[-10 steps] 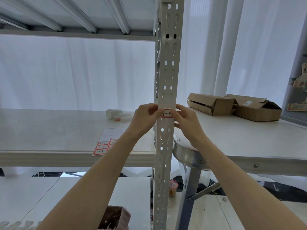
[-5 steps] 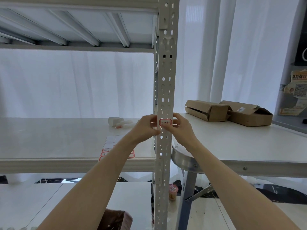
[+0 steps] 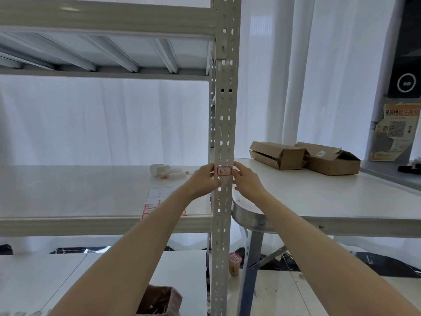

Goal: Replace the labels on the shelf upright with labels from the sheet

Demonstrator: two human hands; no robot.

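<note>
A white label with a red border and handwriting (image 3: 224,171) sits on the front of the perforated grey shelf upright (image 3: 224,110). My left hand (image 3: 201,181) rests against the upright's left edge beside the label, fingers touching the metal. My right hand (image 3: 246,181) is at the upright's right edge, fingertips at the label's right side. The label is fully visible between both hands. The label sheet (image 3: 159,201) lies on the shelf behind my left forearm, with several red-bordered labels at its near end, partly hidden by the arm.
A white roll and small tubes (image 3: 167,173) lie on the shelf board (image 3: 68,190). Two open cardboard boxes (image 3: 303,157) stand on the white table (image 3: 341,197) at right. A brown bag (image 3: 159,299) and a small cup (image 3: 234,263) are below.
Both hands have slid off the label to the upright's edges, so the label now shows fully. The view has tilted upward, showing more of the upper shelf.
</note>
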